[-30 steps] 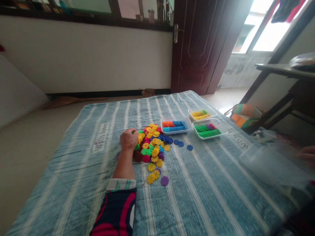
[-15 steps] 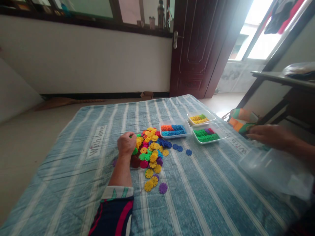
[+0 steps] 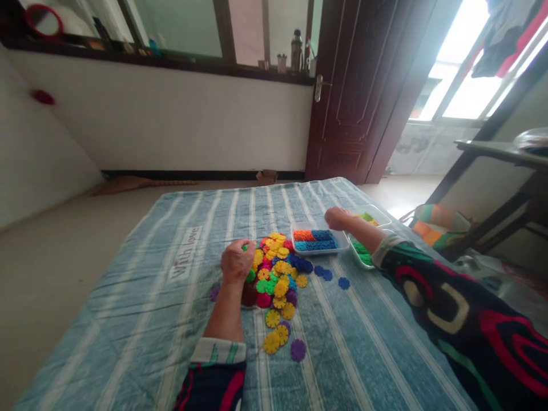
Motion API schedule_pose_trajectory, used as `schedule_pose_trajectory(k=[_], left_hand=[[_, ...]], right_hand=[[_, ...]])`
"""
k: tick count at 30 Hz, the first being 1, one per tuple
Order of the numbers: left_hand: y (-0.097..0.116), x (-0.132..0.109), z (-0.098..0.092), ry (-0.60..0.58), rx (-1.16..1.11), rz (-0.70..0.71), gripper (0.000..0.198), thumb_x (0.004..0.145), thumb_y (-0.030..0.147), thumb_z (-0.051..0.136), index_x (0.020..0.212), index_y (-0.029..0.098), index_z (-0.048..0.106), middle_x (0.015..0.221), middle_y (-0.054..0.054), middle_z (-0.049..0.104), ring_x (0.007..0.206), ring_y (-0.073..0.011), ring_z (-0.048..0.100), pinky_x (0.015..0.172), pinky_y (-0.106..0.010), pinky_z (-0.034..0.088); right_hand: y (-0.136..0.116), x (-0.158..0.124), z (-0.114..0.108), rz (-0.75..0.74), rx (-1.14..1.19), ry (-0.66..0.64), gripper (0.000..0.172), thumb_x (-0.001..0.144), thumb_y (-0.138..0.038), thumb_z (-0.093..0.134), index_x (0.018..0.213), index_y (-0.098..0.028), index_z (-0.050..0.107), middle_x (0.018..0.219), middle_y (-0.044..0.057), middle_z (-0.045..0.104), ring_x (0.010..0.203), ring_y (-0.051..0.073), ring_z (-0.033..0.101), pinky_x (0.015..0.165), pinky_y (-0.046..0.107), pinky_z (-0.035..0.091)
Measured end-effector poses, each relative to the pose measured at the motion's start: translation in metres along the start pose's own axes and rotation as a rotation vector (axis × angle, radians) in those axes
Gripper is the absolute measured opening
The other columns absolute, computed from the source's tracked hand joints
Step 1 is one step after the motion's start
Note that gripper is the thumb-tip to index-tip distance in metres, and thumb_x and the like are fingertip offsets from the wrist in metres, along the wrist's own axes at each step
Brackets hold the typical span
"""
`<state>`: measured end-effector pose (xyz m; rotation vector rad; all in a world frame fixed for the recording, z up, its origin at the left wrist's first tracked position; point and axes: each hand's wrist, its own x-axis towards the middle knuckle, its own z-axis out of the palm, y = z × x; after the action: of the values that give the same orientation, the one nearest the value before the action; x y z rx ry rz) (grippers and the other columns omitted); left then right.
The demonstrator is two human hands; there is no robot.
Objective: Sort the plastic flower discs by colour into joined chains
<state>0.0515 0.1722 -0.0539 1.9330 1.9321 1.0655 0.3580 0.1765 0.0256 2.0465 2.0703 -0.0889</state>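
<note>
on striped cloth [image 3: 128, 342], a disc pile [image 3: 280, 285] stretches away from us, left of a clear box [image 3: 341, 245]; our left hand [image 3: 237, 261], nearer, curls at the pile's left edge, our right hand [image 3: 337, 218] beside the box; whether either pinches anything, we cannot tell.

1. Discs [image 3: 280, 268]: plastic, smooth, low sheen.
2. Boxes [image 3: 321, 252]: clear plastic, smooth, glossy.
3. Cover [image 3: 385, 348]: woven cloth, matt, creased.
4. Sleeves [image 3: 428, 294]: printed cloth, matt.
5. Door [image 3: 355, 114]: wood-look, smooth, semi-gloss.
6. Latch plate [image 3: 318, 88]: metal, shiny.
7. Carton [image 3: 267, 178]: brown cardboard, matt.
</note>
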Motion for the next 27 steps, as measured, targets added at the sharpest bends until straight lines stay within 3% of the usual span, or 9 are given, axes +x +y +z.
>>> schedule_pose_trajectory(k=[5,10,13,16,19,24,27], left_hand=[[0.005,-0.003,0.003,-0.038,-0.056,0.035,0.037,0.081,0.047,0.05,0.082,0.019,0.074,0.092,-0.008,0.076,0.088,-0.0225,0.067,0.082,-0.027,0.047],[0.011,-0.007,0.003,-0.11,-0.211,0.096,0.048,0.085,0.055,0.043,0.087,0.018,0.073,0.088,-0.004,0.075,0.09,-0.0214,0.066,0.082,-0.027,0.048],[0.016,-0.009,0.001,-0.138,-0.303,0.117,0.051,0.087,0.058,0.04,0.094,0.018,0.071,0.095,-0.006,0.074,0.097,-0.0223,0.065,0.087,-0.029,0.047],[0.02,-0.01,-0.001,-0.167,-0.348,0.117,0.06,0.088,0.065,0.033,0.094,0.017,0.069,0.098,-0.008,0.073,0.099,-0.024,0.064,0.091,-0.033,0.047],[0.022,-0.01,-0.002,-0.179,-0.393,0.11,0.068,0.087,0.071,0.025,0.097,0.018,0.066,0.094,-0.008,0.072,0.094,-0.025,0.064,0.09,-0.036,0.047],[0.028,-0.014,-0.005,-0.159,-0.444,0.085,0.074,0.085,0.075,0.023,0.103,0.016,0.065,0.096,-0.009,0.071,0.094,-0.0269,0.063,0.088,-0.037,0.046],[0.031,-0.016,-0.007,-0.16,-0.489,0.113,0.079,0.084,0.076,0.021,0.11,0.015,0.064,0.1,-0.01,0.071,0.099,-0.0284,0.061,0.087,-0.036,0.045]], right_hand=[[0.009,-0.001,-0.022,-0.059,0.133,0.029,0.026,0.078,-0.01,0.054,0.095,-0.014,0.073,0.077,0.005,0.073,0.065,0.014,0.07,0.06,0.017,0.051],[-0.022,-0.016,-0.059,-0.095,0.256,0.163,0.022,0.076,-0.008,0.054,0.085,-0.013,0.074,0.056,0.002,0.066,0.047,0.011,0.063,0.051,0.016,0.048],[-0.055,-0.029,-0.082,-0.127,0.208,0.181,0.022,0.077,-0.008,0.055,0.085,-0.013,0.074,0.062,0.005,0.07,0.054,0.015,0.067,0.056,0.019,0.052],[-0.09,-0.037,-0.099,-0.214,0.076,0.266,0.022,0.074,-0.007,0.059,0.089,-0.01,0.074,0.086,0.015,0.075,0.081,0.025,0.072,0.068,0.027,0.056],[-0.118,-0.041,-0.107,-0.29,-0.04,0.368,0.027,0.077,-0.007,0.058,0.099,-0.011,0.073,0.104,0.02,0.072,0.1,0.031,0.068,0.076,0.035,0.057],[-0.155,-0.049,-0.108,-0.354,-0.135,0.378,0.026,0.084,-0.011,0.058,0.106,-0.012,0.072,0.102,0.019,0.072,0.101,0.028,0.068,0.079,0.035,0.056],[-0.175,-0.055,-0.105,-0.477,-0.167,0.343,0.027,0.089,-0.016,0.056,0.112,-0.01,0.07,0.105,0.02,0.071,0.104,0.029,0.066,0.082,0.039,0.055]])
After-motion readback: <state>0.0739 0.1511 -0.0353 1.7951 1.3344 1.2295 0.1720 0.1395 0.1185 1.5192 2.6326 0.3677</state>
